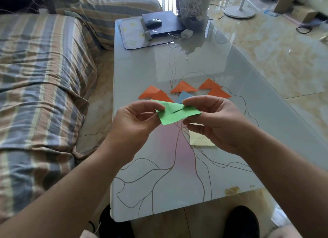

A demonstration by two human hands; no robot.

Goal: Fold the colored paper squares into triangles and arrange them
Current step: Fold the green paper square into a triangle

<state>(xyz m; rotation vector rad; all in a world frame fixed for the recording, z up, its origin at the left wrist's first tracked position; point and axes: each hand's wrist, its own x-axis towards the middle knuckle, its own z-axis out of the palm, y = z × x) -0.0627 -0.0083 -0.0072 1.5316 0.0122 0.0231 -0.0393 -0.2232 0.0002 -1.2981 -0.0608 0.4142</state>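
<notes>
left hand [134, 120] and right hand [211, 120] are pinching a half-folded green paper [174, 114] above the glass table [159, 166]; next, likely creasing it flat.

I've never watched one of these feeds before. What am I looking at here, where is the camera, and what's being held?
There is no machine: a person works with bare hands, filmed by one camera worn on the head, looking down. The left hand and right hand pinch a green paper, partly folded, above a glass table. On the table lie orange triangles, a blue paper partly hidden, and a pale yellow paper. At the far end sit a laptop and mouse.
</notes>
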